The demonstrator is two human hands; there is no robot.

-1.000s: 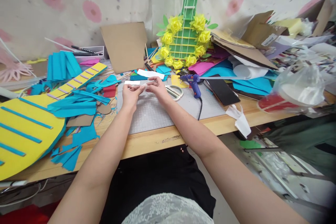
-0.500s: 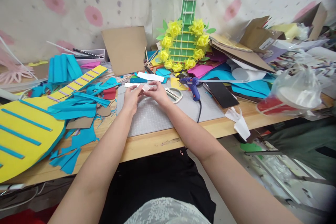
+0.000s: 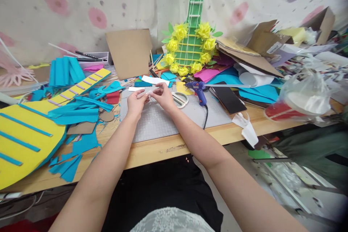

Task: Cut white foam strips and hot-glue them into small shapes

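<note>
Over the grey cutting mat [image 3: 163,127], a small piece of white paper [image 3: 148,95] is pinched between the fingertips of both hands. My left hand [image 3: 136,103] closes on its left side and my right hand [image 3: 163,98] on its right; fingers cover most of it. Just right of my right hand lie scissors with pale handles [image 3: 181,100]. White paper strips [image 3: 154,80] rest behind my hands. A blue glue gun [image 3: 199,90] with a clear glue stick stands on the mat farther right.
A black phone [image 3: 230,98] lies right of the glue gun. A yellow guitar shape [image 3: 29,130] and blue paper scraps [image 3: 78,145] cover the left side. Behind stand a green guitar with yellow flowers [image 3: 193,49] and cardboard [image 3: 130,52]. At right is a bagged red cup [image 3: 285,110].
The white paper between my fingers looks smaller, its flat face turned or folded away. My fingertips have shifted slightly; the rest of the table stays as it was.
</note>
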